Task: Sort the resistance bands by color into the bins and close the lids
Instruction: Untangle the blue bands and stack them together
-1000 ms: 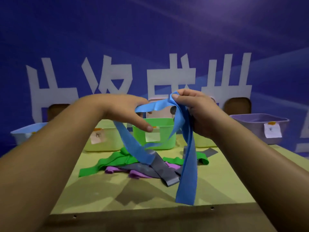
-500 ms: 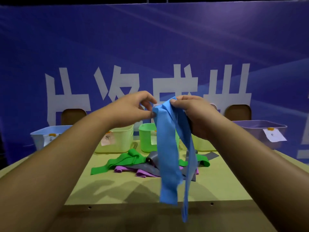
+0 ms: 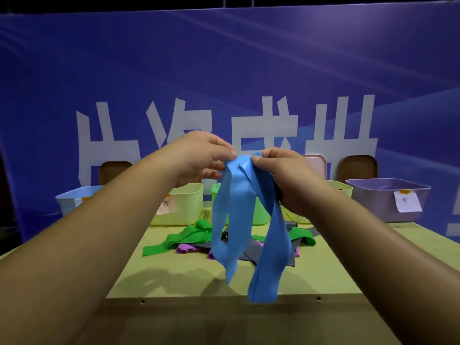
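my left hand (image 3: 199, 158) pinches the top fold of the blue band (image 3: 239, 207) between thumb and fingers, and my right hand (image 3: 286, 175), touching the same bunched fold, grips it from the other side. the band hangs from this grip in loose loops above the table (image 3: 174, 275). below the grip a green band (image 3: 189, 239), a purple band (image 3: 185, 248) and a grey band (image 3: 247, 253) lie tangled. beyond it stand a pale blue bin (image 3: 72, 199) far left, a yellow bin (image 3: 184, 207), a green bin (image 3: 260, 211) behind the loops, and a lilac bin (image 3: 373, 197) far right
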Demonstrator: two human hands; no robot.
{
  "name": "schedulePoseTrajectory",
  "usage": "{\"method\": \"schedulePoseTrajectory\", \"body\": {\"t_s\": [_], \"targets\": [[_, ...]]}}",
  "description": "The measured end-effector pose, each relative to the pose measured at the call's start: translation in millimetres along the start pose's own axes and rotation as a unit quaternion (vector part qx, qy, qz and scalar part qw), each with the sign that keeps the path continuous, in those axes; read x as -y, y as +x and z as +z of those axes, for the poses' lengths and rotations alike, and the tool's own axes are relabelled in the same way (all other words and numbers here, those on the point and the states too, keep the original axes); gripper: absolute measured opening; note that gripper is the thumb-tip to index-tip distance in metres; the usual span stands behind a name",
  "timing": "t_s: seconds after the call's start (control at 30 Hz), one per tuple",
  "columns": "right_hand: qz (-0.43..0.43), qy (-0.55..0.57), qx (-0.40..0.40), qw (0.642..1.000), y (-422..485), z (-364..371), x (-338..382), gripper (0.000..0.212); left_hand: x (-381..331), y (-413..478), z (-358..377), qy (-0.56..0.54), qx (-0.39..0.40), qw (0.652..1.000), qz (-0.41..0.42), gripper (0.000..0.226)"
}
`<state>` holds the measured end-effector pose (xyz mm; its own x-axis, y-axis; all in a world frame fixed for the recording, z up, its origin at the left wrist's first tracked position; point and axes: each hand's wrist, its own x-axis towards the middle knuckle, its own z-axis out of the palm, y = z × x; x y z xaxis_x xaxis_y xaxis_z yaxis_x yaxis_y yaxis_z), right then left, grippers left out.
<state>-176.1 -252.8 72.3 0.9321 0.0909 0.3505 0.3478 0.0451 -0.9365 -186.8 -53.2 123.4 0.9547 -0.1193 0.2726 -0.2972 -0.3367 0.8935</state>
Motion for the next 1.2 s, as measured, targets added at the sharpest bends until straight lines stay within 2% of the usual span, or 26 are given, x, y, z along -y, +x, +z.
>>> {"method": "schedulePoseTrajectory", "body": {"t_s": [0.23,0.37,0.67,0.87,1.2], "targets": [[-0.013,-0.005,0.045,0.999,-2.9,-1.3,-6.2,0.016,-6.9,3.4,-5.4,0.087,-0.048,0.993,0.062,0.016],[-0.041,-0.009,0.04,0.998,-6.8,-7.9,-5.5,0.014,-9.6,1.3,-9.4,0.1,-0.055,0.99,0.085,0.016],[-0.049,0.009,0.043,0.998,-9.6,-7.1,-7.9,0.019,-5.4,-0.8,-8.0,0.056,-0.046,0.993,0.092,0.019],[-0.073,0.018,0.041,0.996,-8.2,3.6,-7.7,0.01,-1.6,-4.4,-5.3,-0.001,-0.039,0.995,0.087,0.019],[-0.105,0.002,0.032,0.994,-9.7,15.5,-12.8,0.014,1.1,-17.4,-16.0,-0.012,-0.008,0.997,0.074,0.013]]}}
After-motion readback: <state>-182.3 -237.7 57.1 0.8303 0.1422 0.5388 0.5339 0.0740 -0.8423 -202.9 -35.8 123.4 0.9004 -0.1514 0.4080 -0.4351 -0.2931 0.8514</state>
